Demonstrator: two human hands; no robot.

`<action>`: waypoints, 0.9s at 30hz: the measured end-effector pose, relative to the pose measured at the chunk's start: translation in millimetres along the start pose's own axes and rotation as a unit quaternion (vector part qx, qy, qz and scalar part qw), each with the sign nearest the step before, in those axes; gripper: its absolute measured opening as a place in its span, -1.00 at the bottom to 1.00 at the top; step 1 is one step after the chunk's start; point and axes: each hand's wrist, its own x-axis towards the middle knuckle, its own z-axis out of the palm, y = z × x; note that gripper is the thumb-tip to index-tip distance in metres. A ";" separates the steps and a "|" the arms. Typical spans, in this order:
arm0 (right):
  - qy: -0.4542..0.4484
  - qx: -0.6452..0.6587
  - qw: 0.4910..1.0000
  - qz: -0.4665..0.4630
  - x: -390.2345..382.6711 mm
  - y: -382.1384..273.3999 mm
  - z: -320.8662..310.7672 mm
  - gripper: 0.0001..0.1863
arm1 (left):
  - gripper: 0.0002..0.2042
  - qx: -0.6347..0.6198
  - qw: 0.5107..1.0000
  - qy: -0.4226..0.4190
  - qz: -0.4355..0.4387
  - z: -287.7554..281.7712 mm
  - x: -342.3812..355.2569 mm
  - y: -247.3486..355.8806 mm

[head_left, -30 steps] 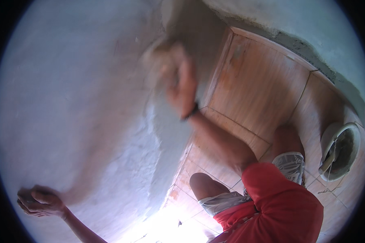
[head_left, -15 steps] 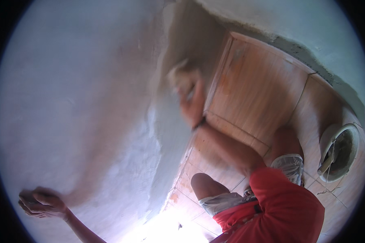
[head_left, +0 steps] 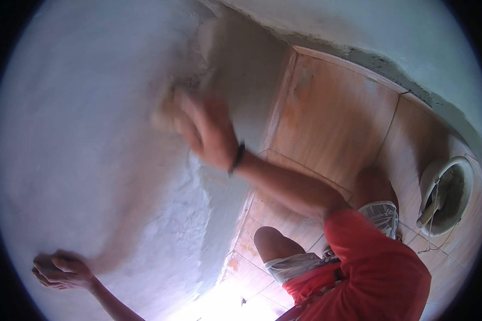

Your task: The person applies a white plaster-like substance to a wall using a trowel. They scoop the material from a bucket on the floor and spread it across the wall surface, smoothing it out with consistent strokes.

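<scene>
My right hand, with a dark band at its wrist, is raised to the wall and closed on a tan sponge. Motion smears the sponge and the fingertips, so its exact shape is lost. Around it the pale plaster meets a darker grey, damp-looking strip along the wall's foot. Far to the left, my left hand leans on the wall with its fingers stretched out, and a dark shadow lies beside it.
A pale bucket with a wire handle and a stick-like tool handle inside stands on the right. Wood-look tiles cover the floor. A second wall with a grey lower band meets the first at the far corner. Strong light glares at the bottom.
My right hand has swept left with the sponge, from the grey strip onto the paler plaster. My left hand stays at the wall, shifted slightly right in the picture.
</scene>
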 end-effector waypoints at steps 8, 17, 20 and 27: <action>0.140 0.070 0.964 0.215 -43.6 68.2 -7.6 -0.30 | -0.45 -0.005 1.000 0.025 -0.007 -2.3 8.0 2.6; 0.200 -0.081 0.956 0.201 48.0 59.0 -9.5 -0.42 | -0.44 -0.016 1.000 0.015 -0.016 -0.4 6.3 10.3; 0.088 0.041 0.995 0.032 -28.1 42.4 4.5 -0.40 | -0.44 -0.015 1.000 0.021 0.004 -1.0 4.5 2.8; 0.186 0.048 0.963 0.188 72.1 68.8 -19.1 -0.40 | -0.45 -0.022 1.000 0.019 0.005 4.8 1.9 1.4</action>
